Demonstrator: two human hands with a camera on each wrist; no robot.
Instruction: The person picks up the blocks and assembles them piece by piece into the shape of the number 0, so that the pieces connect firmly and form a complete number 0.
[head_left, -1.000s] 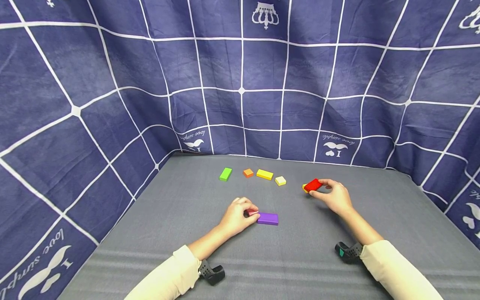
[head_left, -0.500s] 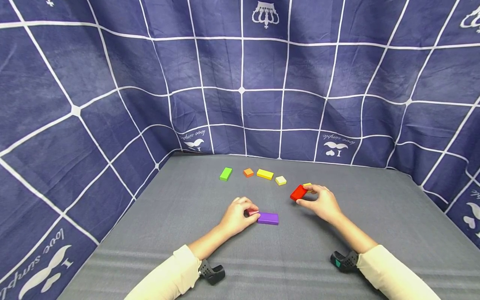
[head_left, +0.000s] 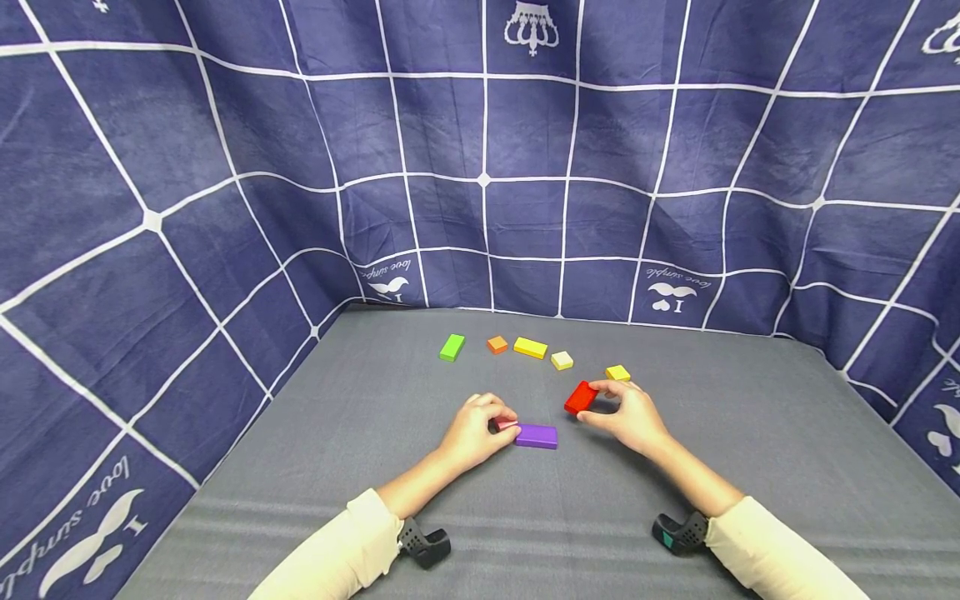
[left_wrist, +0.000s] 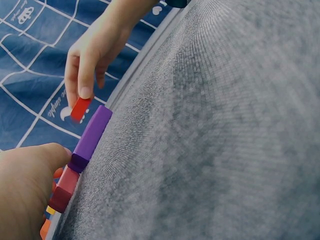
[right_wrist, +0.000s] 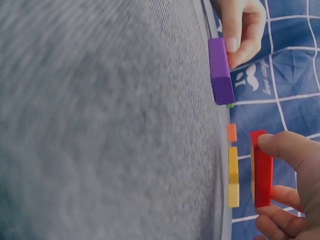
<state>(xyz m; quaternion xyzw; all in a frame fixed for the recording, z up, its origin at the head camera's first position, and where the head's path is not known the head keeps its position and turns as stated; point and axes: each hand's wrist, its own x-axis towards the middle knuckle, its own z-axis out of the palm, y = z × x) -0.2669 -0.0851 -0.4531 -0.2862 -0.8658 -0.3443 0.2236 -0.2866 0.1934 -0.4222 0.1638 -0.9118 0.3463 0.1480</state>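
I see a flat red block [head_left: 581,398] above the woven gray cloth [head_left: 558,504], pinched by the right hand [head_left: 634,419], its fingers parted to fit. The left hand [head_left: 472,435] curls round a pink block [left_wrist: 64,191] touching the smooth purple block [head_left: 537,436].

"What colours are you seeing?"

"I'm seeing a red block [head_left: 581,398], a purple block [head_left: 537,436], a pinkish-red block [head_left: 507,424], a green block [head_left: 452,347], an orange block [head_left: 497,344], a cream block [head_left: 562,360] and two yellow blocks [head_left: 530,347]."

"And the curtain [head_left: 525,217]?"

"It's showing white grid lines and motifs on blue; the tabletop [head_left: 592,500] is showing grey."
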